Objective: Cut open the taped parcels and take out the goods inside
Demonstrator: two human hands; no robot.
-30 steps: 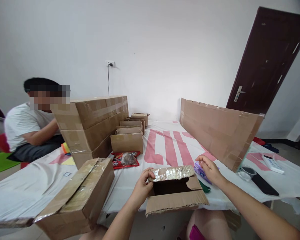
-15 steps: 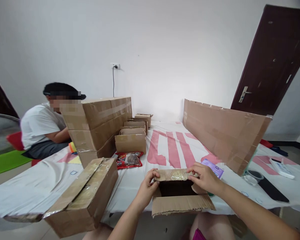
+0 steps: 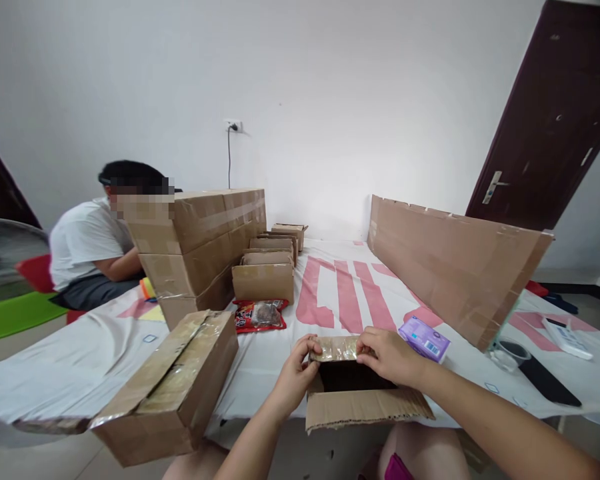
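In front of me an open cardboard box [image 3: 365,407] sits at the table's near edge, its dark inside showing and its near flap folded out toward me. My left hand [image 3: 300,370] pinches the left end of the taped far flap [image 3: 336,348]. Further right on that same flap, my right hand [image 3: 387,357] grips with thumb and fingers, covering the flap's right end. Just beyond my right hand lies a purple packet [image 3: 425,339]. A red snack bag [image 3: 261,315] with a clear window rests behind the box to the left.
A long taped carton [image 3: 167,387] overhangs the near left edge. Stacked cartons [image 3: 200,247] and several open boxes [image 3: 263,280] stand behind it. A cardboard panel [image 3: 450,267] rises at right, near a clear cup [image 3: 507,355] and black phone [image 3: 547,380]. Another person [image 3: 93,243] sits far left.
My right hand has slid left along the far flap, closer to my left hand, and more of the purple packet shows. My left hand keeps its grip. The view has shifted slightly.
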